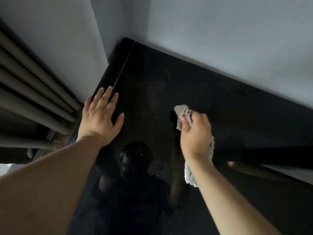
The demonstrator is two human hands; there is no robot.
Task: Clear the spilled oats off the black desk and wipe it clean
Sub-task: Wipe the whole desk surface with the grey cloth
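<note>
Glossy black desk (169,78) sits tucked into a corner, with pale wall (237,31) along its back edge and a ribbed radiator (33,85) just off the left side. Left hand (100,119) lies palm down at that left edge, fingers straight and spread. Right hand (196,134) is over the middle, fingers curled round a bunched grey cloth (182,111) whose tail hangs under the wrist. Desktop stretches on rightward and back to the wall.
</note>
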